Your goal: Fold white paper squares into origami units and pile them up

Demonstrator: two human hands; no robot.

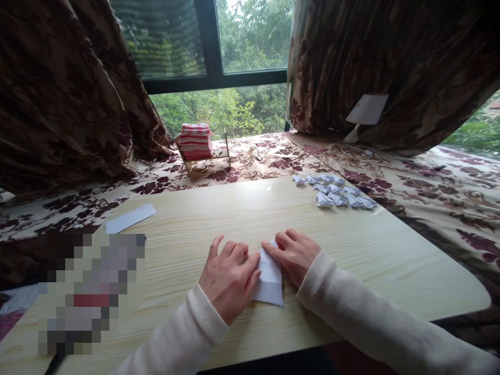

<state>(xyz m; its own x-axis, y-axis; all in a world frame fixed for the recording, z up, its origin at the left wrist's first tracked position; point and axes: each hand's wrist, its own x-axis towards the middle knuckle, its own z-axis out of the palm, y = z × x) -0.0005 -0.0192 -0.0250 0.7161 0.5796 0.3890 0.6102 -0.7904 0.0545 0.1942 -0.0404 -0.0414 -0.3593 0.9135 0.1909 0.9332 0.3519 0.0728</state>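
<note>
One creased white paper (269, 284) lies on a pale wood-grain table (183, 224), presumably because the hard, level top gives the fingers something to press against. The left hand (226, 276) comes in from the paper's left side, thumb and index finger at its left edge, the other fingers partly spread and bent clear of it. The right hand (297, 255) is at the paper's far right, index finger laid over the far end and the remaining fingers curled; whether its thumb pinches cannot be told, nor whether the left fingertips grip or merely press. Held from both sides like this, the paper probably cannot slide or spring up along its creases. Beyond the paper and to its right, a cluster of small folded pieces (325, 199) sits well apart from it, likely placed there to stay out of the forearms' way. Beyond the paper to its left lies a flat white strip (130, 217), clear of both hands; nearer, also left of the paper, a pixelated object (94, 291) cannot be made out. Well beyond the paper, past the table, are a stack of striped cloths (195, 143) and a white lamp (367, 109).
</note>
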